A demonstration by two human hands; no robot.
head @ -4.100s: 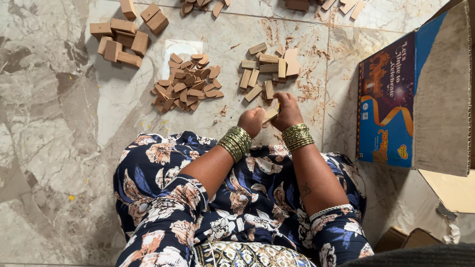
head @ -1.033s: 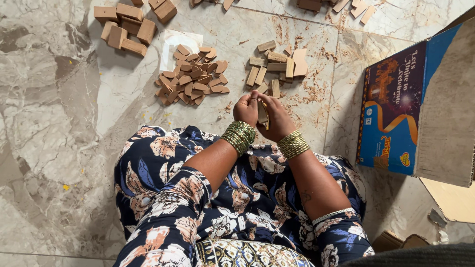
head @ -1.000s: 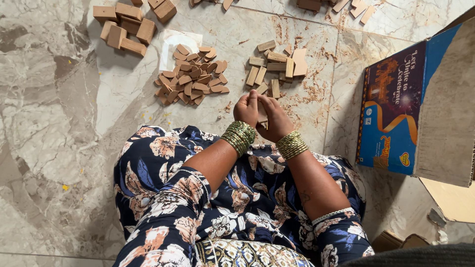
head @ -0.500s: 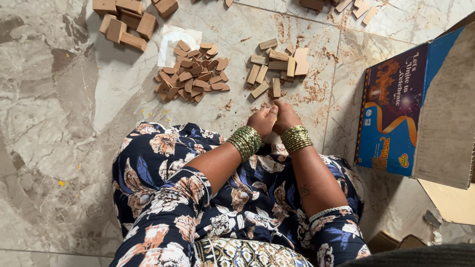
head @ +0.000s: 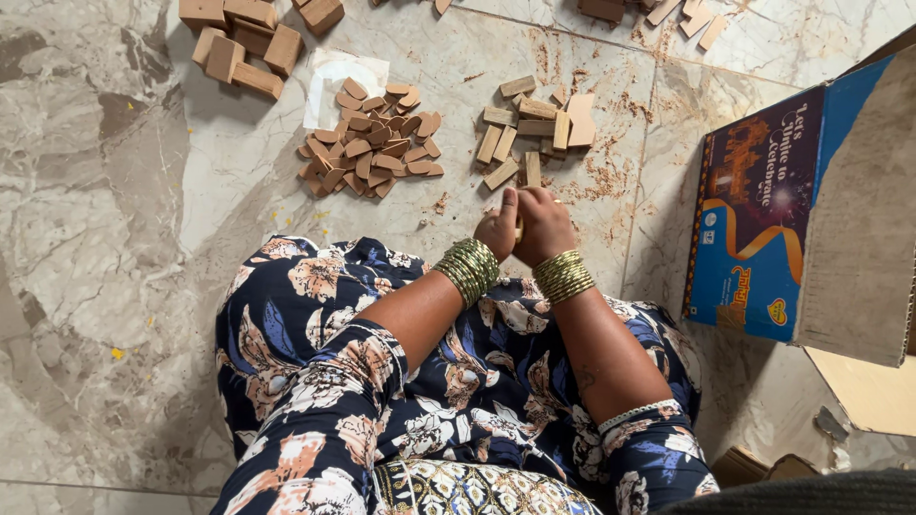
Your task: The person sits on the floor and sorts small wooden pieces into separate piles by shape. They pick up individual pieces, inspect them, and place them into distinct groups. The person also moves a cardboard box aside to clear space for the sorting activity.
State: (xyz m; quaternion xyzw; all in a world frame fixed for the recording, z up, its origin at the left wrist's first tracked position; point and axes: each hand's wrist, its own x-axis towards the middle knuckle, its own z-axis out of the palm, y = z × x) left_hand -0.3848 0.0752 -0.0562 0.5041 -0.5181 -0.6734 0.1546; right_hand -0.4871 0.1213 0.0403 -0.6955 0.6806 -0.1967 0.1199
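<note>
Both hands meet above the lap: the left hand [head: 498, 229] and right hand [head: 544, 221] curl their fingers around one small tan wooden piece [head: 519, 229], just below the scattered rectangular wooden blocks [head: 534, 129] on the marble floor [head: 114, 238].

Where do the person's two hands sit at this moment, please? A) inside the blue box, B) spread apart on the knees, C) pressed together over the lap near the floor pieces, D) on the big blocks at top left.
C: the left hand and right hand meet just above the lap, close to the small wooden pieces on the floor.
</note>
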